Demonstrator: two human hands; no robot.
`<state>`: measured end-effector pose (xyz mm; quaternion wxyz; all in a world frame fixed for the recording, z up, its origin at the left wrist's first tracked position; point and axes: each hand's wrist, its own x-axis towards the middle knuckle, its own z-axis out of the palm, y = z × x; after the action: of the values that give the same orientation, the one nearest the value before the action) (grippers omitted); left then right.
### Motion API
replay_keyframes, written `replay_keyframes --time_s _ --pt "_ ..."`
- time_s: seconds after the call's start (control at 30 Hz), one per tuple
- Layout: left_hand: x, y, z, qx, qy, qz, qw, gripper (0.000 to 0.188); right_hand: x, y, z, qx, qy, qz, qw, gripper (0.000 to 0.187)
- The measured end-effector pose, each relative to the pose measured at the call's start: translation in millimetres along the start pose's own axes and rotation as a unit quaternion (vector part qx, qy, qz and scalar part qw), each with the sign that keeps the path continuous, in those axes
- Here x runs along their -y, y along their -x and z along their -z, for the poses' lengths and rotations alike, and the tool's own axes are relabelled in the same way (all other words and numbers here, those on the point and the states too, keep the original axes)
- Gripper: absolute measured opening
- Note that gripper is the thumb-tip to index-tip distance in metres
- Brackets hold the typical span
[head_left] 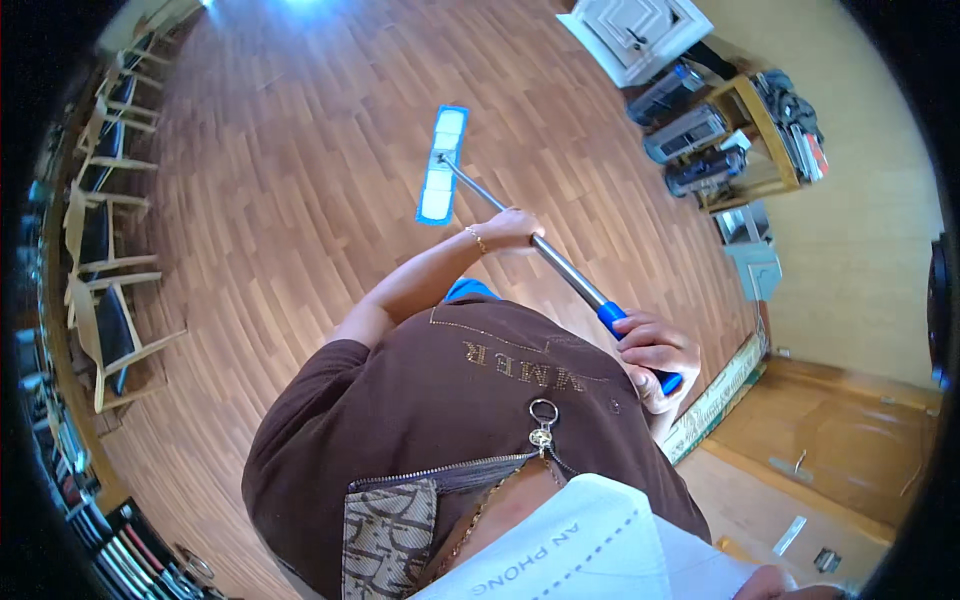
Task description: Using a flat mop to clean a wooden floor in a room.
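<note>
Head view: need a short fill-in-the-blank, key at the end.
1. The right hand holds the mop handle by its grip, coloured ____.
2. Nearer the mop head is the person's ____.
3. The mop head rests on the wood-patterned ____.
4. Along the picture's left side stands a row of wooden-framed ____.

Missing: blue; left hand; floor; chairs.

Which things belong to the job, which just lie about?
In use:
mop head
metal pole, in left hand
blue grip, in right hand
wood-look floor beneath

Just about:
chairs, left
white cabinet, upper right
wooden shelf, right
</note>
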<state>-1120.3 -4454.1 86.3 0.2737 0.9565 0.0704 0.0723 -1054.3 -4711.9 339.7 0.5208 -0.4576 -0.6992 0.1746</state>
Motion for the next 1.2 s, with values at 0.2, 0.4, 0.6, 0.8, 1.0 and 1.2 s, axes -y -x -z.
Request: replay_keyframes --time_s 0.2,0.4,0.6,0.8,1.0,1.2 --pt "7.5 -13.1 0.4 -0.021 -0.053 0.043 0.997 0.009 -21.9 -5.7 30.0 0.069 -0.02 0.062 0.995 0.022" --pt "14.9 -0.8 -2.8 -0.113 -0.044 0.087 0.989 0.004 -69.2 4.1 57.6 0.105 -0.087 0.092 0.986 0.021" --pt "24.2 2.1 -15.8 -0.258 -0.04 0.156 0.953 0.011 -128.2 0.8 77.2 0.181 -0.133 0.107 0.969 0.018" --pt "19.4 1.2 -21.9 -0.322 -0.091 0.274 0.902 0.026 -173.8 -41.7 103.4 0.317 -0.206 0.204 0.903 0.016" --pt "-16.2 7.6 -35.5 -0.452 -0.122 0.367 0.804 0.026 -195.7 -88.6 125.0 0.418 -0.256 0.243 0.837 0.016" --pt "-27.5 -7.1 -51.5 -0.502 -0.15 0.459 0.717 0.026 -215.9 -137.4 148.6 0.491 -0.276 0.244 0.789 0.016"
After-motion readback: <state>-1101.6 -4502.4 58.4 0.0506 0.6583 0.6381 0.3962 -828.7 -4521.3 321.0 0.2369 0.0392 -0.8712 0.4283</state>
